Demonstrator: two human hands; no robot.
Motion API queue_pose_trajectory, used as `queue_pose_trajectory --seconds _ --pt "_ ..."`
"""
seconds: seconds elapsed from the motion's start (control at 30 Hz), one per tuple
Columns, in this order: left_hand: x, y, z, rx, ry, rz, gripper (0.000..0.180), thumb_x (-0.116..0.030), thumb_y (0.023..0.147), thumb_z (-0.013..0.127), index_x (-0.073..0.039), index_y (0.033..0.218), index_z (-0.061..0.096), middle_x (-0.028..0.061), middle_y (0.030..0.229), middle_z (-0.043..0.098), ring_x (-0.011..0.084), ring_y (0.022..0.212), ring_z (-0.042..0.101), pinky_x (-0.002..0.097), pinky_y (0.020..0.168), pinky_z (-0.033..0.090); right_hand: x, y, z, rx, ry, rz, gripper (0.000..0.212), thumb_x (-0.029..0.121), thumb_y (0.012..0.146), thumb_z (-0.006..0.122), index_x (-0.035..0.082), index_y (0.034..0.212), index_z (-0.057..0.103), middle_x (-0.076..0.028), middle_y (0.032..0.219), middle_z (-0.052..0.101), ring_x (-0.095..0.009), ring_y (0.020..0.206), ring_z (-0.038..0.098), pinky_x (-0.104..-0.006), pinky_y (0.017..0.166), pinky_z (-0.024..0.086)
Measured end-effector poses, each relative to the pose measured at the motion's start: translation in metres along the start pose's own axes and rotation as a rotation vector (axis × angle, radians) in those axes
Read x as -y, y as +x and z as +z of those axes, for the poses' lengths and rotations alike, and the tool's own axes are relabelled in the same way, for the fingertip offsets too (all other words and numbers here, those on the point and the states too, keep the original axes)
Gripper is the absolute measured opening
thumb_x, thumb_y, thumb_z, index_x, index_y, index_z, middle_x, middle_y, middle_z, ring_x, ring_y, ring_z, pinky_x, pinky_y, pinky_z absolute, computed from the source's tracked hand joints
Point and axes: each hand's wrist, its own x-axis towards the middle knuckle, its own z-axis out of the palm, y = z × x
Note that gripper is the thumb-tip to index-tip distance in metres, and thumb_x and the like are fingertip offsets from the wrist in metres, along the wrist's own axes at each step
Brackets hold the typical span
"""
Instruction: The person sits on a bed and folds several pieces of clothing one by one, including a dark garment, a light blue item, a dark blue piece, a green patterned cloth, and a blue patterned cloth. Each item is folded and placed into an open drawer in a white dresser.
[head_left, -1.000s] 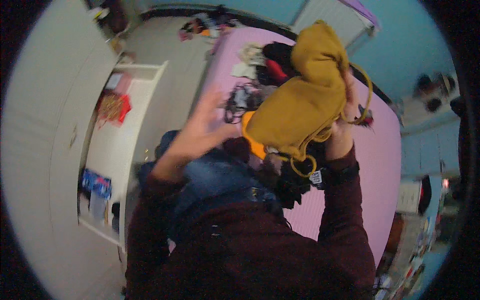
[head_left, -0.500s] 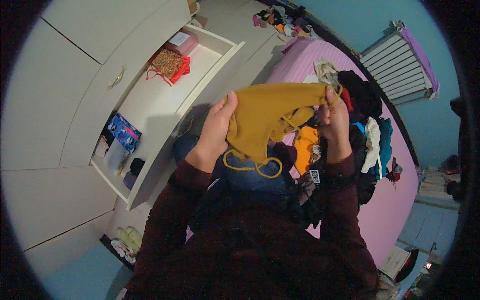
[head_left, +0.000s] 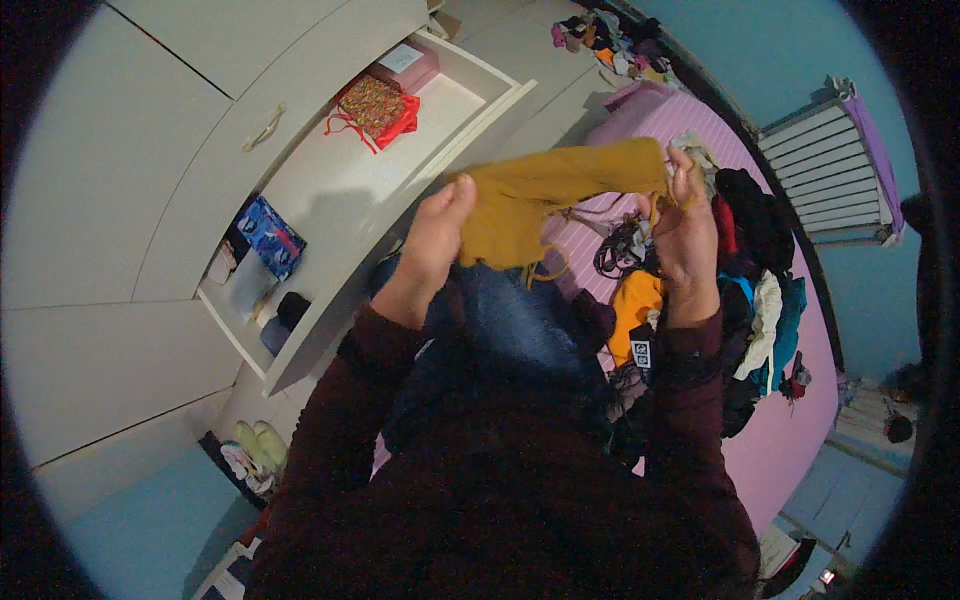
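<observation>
A mustard-yellow garment with thin string ties [head_left: 545,185] is stretched out between both hands above my lap. My left hand [head_left: 432,245] is closed on its left side, thumb on top. At the other end, my right hand [head_left: 685,235] grips the narrow right end, where the strings are bunched by the fingers. A loose tie hangs below the cloth. Which kind of garment it is, I cannot tell for sure. My jeans [head_left: 520,320] show beneath it.
At left a white drawer [head_left: 440,165] stands pulled out, holding a red pouch [head_left: 375,110], a pink box [head_left: 410,65] and a blue patterned pouch [head_left: 272,237]. On the right, a pink striped bed [head_left: 740,480] bears a clothes heap, including an orange piece [head_left: 632,310]. More clothes [head_left: 620,45] lie beyond.
My hands have moved slightly apart, pulling the garment's upper edge wider. Its lower part hangs shorter and more bunched. The surroundings have shifted a little in view.
</observation>
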Motion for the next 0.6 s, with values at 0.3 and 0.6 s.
queue_pose_trajectory --seconds 0.3,0.6 --pt "-0.017 -0.001 -0.02 0.204 -0.498 -0.19 0.048 -0.035 0.098 0.025 -0.002 0.131 0.037 0.0121 0.125 0.051 0.0214 0.113 0.052 0.036 0.096 0.042 -0.021 -0.001 0.038 0.318 -0.43 0.011 0.085 0.051 0.077 0.064 0.003 0.137 0.028 -0.013 0.131 0.039 -0.028 0.118 0.046 -0.0379 0.097 0.037" --pt "-0.029 -0.001 -0.012 0.272 -0.252 -0.372 0.046 -0.035 0.096 0.037 -0.002 0.127 0.043 0.0099 0.116 0.056 0.0186 0.104 0.056 0.0325 0.091 0.043 -0.054 -0.011 0.063 0.107 -0.71 -0.074 0.014 0.01 0.084 0.051 0.004 0.09 0.063 -0.006 0.067 0.06 -0.014 0.063 0.057 -0.0278 0.06 0.045"
